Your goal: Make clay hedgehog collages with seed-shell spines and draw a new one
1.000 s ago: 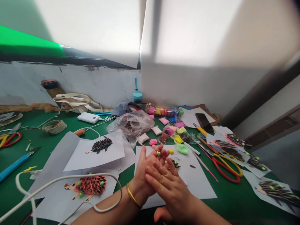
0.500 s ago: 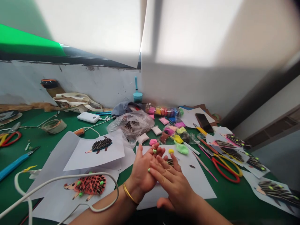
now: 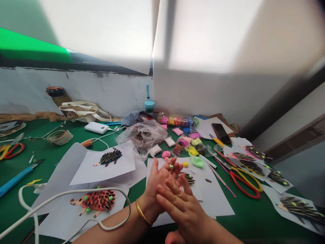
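Note:
My left hand (image 3: 162, 183) is turned palm up with its fingers stretched out. A small green clay ball (image 3: 171, 166) rests on those fingers. My right hand (image 3: 184, 203) lies palm down, fingers extended, across the left palm, so what is between them is hidden. Beneath and beyond the hands is white paper (image 3: 220, 200) bearing a hedgehog of dark striped seeds (image 3: 190, 178), partly covered by my fingers. A yellow clay lump (image 3: 185, 164) and one loose seed (image 3: 208, 181) are on that paper. Light green clay (image 3: 197, 161) sits at its far edge.
At left are a red clay hedgehog (image 3: 96, 200), a black seed hedgehog (image 3: 111, 157) and a white cable (image 3: 76, 191) crossing my left forearm. Red-yellow scissors (image 3: 245, 184) and several finished hedgehogs (image 3: 299, 206) lie at right. Behind are a plastic bag (image 3: 142, 135) and clay packets (image 3: 177, 131).
My right hand has slid slightly down and left over the left palm. A green bit seen by the right fingertips is now hidden. More of the seed hedgehog shows.

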`<action>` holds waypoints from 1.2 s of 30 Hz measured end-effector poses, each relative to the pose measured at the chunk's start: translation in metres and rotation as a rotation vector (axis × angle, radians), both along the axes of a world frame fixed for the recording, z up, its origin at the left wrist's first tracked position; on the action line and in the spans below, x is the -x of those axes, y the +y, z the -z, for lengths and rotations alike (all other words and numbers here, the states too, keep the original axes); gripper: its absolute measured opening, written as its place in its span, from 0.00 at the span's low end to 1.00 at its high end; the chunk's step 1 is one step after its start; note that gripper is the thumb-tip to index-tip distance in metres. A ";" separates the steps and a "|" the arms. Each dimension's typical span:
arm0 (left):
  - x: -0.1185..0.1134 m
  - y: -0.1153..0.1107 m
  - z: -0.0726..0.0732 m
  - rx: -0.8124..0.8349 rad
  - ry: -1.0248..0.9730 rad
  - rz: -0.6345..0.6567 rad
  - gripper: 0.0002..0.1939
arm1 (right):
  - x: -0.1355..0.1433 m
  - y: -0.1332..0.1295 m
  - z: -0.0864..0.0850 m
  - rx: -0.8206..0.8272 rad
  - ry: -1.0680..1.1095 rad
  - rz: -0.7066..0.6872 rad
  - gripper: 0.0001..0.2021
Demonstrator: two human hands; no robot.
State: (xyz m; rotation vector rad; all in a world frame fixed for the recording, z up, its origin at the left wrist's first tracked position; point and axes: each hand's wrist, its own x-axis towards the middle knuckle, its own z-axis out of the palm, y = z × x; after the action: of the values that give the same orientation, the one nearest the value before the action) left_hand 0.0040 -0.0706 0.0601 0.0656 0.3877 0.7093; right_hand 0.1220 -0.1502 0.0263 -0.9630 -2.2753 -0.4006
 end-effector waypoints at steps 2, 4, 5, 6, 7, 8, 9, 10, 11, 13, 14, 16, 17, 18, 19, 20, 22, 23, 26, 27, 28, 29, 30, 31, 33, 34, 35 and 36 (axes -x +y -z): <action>0.000 -0.002 0.001 0.030 0.006 0.065 0.27 | 0.000 0.000 0.000 0.013 0.021 0.069 0.42; 0.001 -0.002 0.002 0.007 0.007 0.020 0.27 | 0.000 0.000 0.000 0.022 0.018 0.084 0.41; 0.001 -0.002 0.002 -0.012 -0.003 -0.014 0.27 | 0.000 -0.001 0.000 0.023 0.004 0.053 0.41; 0.001 -0.001 0.002 -0.027 -0.012 -0.045 0.26 | 0.000 -0.001 0.000 0.022 -0.012 0.010 0.40; 0.002 -0.001 0.002 -0.031 -0.013 -0.055 0.26 | 0.000 -0.001 0.001 0.017 -0.019 -0.029 0.40; 0.002 -0.001 0.003 -0.020 -0.005 -0.042 0.26 | 0.001 -0.002 0.001 0.015 -0.017 -0.045 0.39; 0.002 -0.002 0.003 0.002 0.007 -0.014 0.26 | 0.001 -0.002 0.002 0.014 -0.007 -0.031 0.40; 0.001 -0.003 0.003 0.027 0.015 0.021 0.25 | 0.001 -0.002 0.002 0.015 0.009 0.006 0.40; 0.001 -0.004 0.003 0.054 0.023 0.047 0.25 | 0.001 -0.002 0.002 0.016 0.024 0.050 0.40; 0.002 -0.004 0.003 0.062 0.032 0.030 0.26 | 0.000 -0.002 0.002 0.026 0.021 0.091 0.41; 0.002 -0.003 0.003 0.044 0.026 -0.005 0.26 | 0.000 -0.002 0.002 0.028 0.003 0.073 0.40; 0.002 -0.001 0.004 0.007 0.014 -0.064 0.27 | -0.001 -0.003 0.001 0.025 -0.035 -0.004 0.38; 0.002 -0.001 0.005 0.005 0.013 -0.057 0.27 | -0.001 -0.003 0.001 0.022 -0.040 -0.026 0.38; 0.001 -0.001 0.005 0.020 0.023 -0.036 0.28 | -0.001 -0.003 0.001 0.019 -0.033 -0.024 0.38; 0.001 -0.002 0.006 0.043 0.037 0.000 0.27 | 0.000 -0.003 0.001 0.017 -0.014 0.000 0.38; 0.000 -0.003 0.006 0.063 0.047 0.026 0.27 | 0.000 -0.003 0.000 0.020 0.006 0.034 0.39; -0.001 -0.005 0.006 0.080 0.049 0.044 0.27 | 0.000 -0.003 -0.002 0.030 0.031 0.073 0.39; -0.001 -0.004 0.005 0.061 0.042 0.020 0.27 | -0.001 -0.003 -0.003 0.032 0.030 0.055 0.38; -0.002 -0.002 0.002 -0.002 0.026 -0.048 0.27 | -0.001 -0.003 -0.006 0.020 0.013 -0.070 0.34; -0.003 -0.002 0.001 -0.002 0.029 -0.039 0.28 | -0.001 -0.003 -0.006 0.013 0.015 -0.082 0.34; -0.003 -0.002 0.001 0.011 0.041 -0.016 0.28 | -0.001 -0.003 -0.006 0.009 0.024 -0.065 0.35; -0.004 -0.002 0.001 0.030 0.054 0.011 0.27 | -0.001 -0.003 -0.005 0.009 0.038 -0.025 0.35; -0.004 -0.002 0.000 0.045 0.064 0.028 0.27 | -0.001 -0.002 -0.004 0.012 0.052 0.021 0.36; -0.004 -0.002 0.000 0.052 0.069 0.028 0.27 | -0.001 -0.002 -0.004 0.016 0.064 0.055 0.36; -0.004 -0.002 -0.001 0.039 0.060 -0.014 0.27 | -0.001 -0.001 -0.002 0.024 0.066 0.047 0.35; -0.004 -0.001 -0.001 0.029 0.054 -0.038 0.27 | -0.001 -0.002 -0.002 0.023 0.057 0.010 0.35; -0.004 -0.001 -0.001 0.023 0.051 -0.050 0.27 | -0.001 -0.002 -0.001 0.019 0.047 -0.027 0.34; -0.004 -0.001 -0.001 0.026 0.054 -0.042 0.27 | -0.001 -0.002 -0.001 0.015 0.041 -0.046 0.34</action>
State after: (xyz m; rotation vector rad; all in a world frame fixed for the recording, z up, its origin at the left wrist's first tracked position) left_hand 0.0079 -0.0711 0.0611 0.0519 0.4512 0.7445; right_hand 0.1233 -0.1518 0.0273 -0.9159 -2.2624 -0.3417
